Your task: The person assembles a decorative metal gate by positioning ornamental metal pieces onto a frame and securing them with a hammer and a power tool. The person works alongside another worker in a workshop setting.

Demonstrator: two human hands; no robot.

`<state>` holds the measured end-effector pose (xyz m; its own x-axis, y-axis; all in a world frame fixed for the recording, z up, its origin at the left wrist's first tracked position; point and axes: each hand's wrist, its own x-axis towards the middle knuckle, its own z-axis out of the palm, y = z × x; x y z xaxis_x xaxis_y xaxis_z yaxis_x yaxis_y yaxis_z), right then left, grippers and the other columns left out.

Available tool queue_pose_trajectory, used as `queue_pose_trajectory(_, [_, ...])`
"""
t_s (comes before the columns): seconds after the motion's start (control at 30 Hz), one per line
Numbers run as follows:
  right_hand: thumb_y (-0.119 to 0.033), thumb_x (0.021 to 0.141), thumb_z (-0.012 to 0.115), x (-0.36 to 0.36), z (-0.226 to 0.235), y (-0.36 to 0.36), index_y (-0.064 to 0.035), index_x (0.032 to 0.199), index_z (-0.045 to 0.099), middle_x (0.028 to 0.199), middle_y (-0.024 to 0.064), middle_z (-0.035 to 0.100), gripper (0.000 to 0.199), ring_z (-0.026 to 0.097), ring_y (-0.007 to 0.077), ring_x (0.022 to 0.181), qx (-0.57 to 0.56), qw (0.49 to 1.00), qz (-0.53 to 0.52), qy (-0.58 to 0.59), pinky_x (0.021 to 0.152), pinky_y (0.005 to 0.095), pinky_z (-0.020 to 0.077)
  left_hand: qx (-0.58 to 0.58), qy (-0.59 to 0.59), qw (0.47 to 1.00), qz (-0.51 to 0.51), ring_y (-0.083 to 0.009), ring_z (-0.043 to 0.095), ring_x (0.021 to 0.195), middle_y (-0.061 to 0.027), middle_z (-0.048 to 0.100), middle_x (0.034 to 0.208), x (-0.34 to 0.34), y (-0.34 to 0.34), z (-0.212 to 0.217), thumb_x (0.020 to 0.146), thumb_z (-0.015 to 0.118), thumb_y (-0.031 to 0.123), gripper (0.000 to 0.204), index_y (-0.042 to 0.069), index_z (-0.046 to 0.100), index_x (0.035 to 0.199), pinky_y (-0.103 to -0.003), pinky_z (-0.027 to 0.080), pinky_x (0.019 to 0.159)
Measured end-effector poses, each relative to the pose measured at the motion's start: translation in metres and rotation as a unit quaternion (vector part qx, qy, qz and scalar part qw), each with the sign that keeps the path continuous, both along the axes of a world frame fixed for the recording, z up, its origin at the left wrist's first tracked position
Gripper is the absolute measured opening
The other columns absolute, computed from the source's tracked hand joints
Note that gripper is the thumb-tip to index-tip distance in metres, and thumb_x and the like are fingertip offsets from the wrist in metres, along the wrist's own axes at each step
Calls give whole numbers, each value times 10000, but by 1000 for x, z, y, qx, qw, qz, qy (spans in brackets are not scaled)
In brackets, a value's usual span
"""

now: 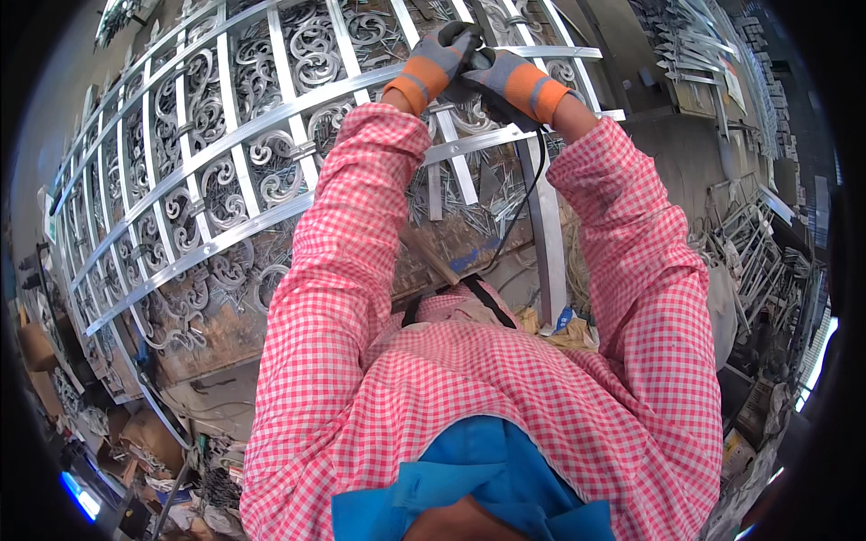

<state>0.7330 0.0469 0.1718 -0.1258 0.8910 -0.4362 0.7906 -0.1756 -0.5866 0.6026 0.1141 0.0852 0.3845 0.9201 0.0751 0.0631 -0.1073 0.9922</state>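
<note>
Both hands wear orange and grey gloves and meet close together over a silver metal railing panel (280, 113) with long rails, upright bars and curled scrolls. My right hand (514, 79) is closed around a dark corded power tool, mostly hidden beneath the glove. A black cable (528, 194) runs from it down toward my body. My left hand (439, 61) is beside it, fingers curled round something dark at the fingertips; I cannot make out what. Under the hands lie the panel's rails and scrollwork (316, 47).
A worn wooden worktop (212, 347) under the panel is strewn with thin metal pieces (505, 203). A grey metal leg (546, 239) stands near my right arm. Stacked spear-topped metal parts (690, 50) lie at far right, with more metal rods (758, 261) below them.
</note>
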Motion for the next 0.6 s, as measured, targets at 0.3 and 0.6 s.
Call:
queue_pose_trajectory(0.3, [-477, 780, 614, -4, 14, 4, 79, 1028, 615, 763, 191, 678, 609, 680, 286, 649, -15, 999, -4, -37, 637, 370, 539, 240, 10, 970, 25, -108, 627, 809, -59, 698, 927, -3, 5, -27, 968, 538, 186, 221, 17, 670, 1022, -254, 516, 726])
queue_pose_trajectory(0.6, [-450, 802, 627, 4, 21, 6, 21, 1029, 615, 838, 181, 679, 523, 680, 266, 700, 4, 995, 80, -55, 638, 350, 537, -41, -163, 986, -11, -116, 598, 789, -59, 678, 906, 1, -9, -9, 965, 561, 224, 241, 20, 674, 1023, -268, 500, 716])
